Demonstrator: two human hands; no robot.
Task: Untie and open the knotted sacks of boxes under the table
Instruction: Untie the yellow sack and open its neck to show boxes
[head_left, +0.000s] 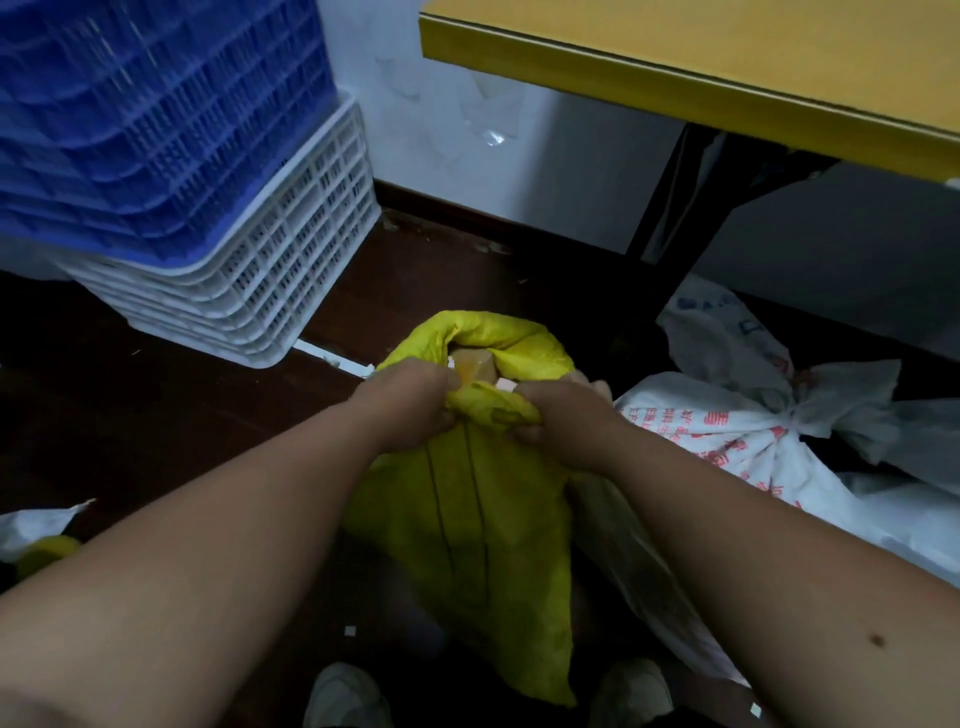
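A yellow woven sack (467, 519) stands on the dark floor in front of me, its mouth open at the top. A brown cardboard box (475, 366) shows inside the opening. My left hand (410, 402) grips the near rim of the mouth on the left side. My right hand (558, 421) grips the same bunched rim on the right side. To the right lies a white sack with red print (717, 441), its top tied in a knot (792, 415). Another white sack (722, 332) lies behind it under the table.
A yellow table (675, 67) stands at the upper right on a black leg (680, 228). Stacked blue crates (156, 119) sit on white crates (270, 270) at the left. A clear plastic bag (639, 571) lies beside the yellow sack. My shoes (343, 696) show at the bottom.
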